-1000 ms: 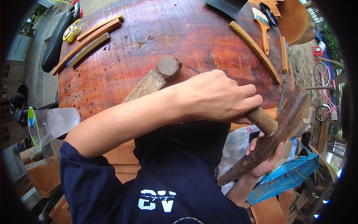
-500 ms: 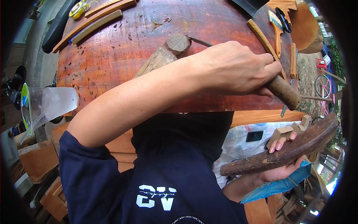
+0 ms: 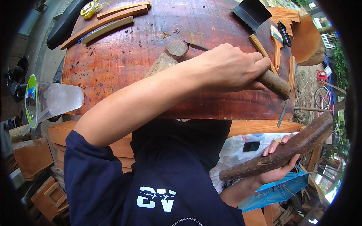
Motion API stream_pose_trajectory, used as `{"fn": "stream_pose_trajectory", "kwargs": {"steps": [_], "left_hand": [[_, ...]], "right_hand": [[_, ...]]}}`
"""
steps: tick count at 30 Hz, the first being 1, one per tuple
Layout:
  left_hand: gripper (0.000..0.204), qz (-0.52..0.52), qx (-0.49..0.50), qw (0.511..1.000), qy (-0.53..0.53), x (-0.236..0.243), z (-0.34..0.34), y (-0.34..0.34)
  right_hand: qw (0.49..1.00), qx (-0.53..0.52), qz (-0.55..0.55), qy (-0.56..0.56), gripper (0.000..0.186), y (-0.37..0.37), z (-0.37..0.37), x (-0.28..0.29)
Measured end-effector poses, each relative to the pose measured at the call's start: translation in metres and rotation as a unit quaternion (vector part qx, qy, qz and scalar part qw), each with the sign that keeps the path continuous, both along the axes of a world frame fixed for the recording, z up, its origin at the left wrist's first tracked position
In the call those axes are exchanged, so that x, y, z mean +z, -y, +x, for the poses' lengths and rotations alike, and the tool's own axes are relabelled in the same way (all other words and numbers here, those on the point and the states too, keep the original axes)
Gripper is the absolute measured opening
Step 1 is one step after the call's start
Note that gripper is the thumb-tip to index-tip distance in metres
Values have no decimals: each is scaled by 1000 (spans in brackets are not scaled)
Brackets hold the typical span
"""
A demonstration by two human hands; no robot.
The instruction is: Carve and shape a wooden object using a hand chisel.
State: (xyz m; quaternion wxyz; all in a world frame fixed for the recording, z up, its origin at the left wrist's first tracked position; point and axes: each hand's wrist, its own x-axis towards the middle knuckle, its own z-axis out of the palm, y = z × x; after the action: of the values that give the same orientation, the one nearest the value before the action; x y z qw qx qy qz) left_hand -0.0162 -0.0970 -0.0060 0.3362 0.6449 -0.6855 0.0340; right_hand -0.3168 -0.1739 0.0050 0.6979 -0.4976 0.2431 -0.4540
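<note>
My left arm reaches across the table [image 3: 124, 81] to the right. The left hand [image 3: 235, 69] is closed around a round wooden handle [image 3: 278, 84], whose blunt end sticks out toward the near right. The handle's other end is hidden behind the hand and forearm. Past the forearm shows a thin dark strip [image 3: 196, 46]; I cannot tell whether it joins the handle. Beside the strip lies a wooden block [image 3: 177, 49] with a rounded end, partly covered by my forearm. At lower right my right hand [image 3: 277, 171] grips a dark, curved piece of log [image 3: 277, 154] from beneath, fingertips over its far side.
Wood strips [image 3: 113, 26] and a yellow tape measure [image 3: 89, 9] lie far left. A black dustpan-like tray [image 3: 252, 15], a paintbrush [image 3: 277, 43] and a wood stick [image 3: 260, 47] sit far right. Left is a plastic cup [image 3: 56, 100]; a phone [image 3: 251, 146] rests near the log.
My left hand and the handle have moved slightly farther over the table. The log has shifted a little left in view. The whole view has moved slightly, while the wooden block stays put.
</note>
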Motion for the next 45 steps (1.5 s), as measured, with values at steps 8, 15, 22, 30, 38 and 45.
{"fn": "stream_pose_trajectory", "kwargs": {"steps": [8,15,22,30,38,45], "left_hand": [[40,29,64,997,31,-2,14,-5],[42,-51,102,993,34,12,8,-1],[47,-125,126,984,2,19,18,-5],[49,-176,134,974,-47,19,21,-9],[53,-224,142,962,-68,21,27,-5],[53,-220,155,962,-52,14,35,-11]], "right_hand": [[975,72,-50,-203,61,-32,25,-4],[986,-3,-24,-167,41,-25,28,-5],[981,29,-38,-188,53,-35,30,-3],[979,53,-89,-173,55,-37,48,13],[982,80,-167,-41,63,21,51,91],[915,103,-299,-250,62,16,92,81]]}}
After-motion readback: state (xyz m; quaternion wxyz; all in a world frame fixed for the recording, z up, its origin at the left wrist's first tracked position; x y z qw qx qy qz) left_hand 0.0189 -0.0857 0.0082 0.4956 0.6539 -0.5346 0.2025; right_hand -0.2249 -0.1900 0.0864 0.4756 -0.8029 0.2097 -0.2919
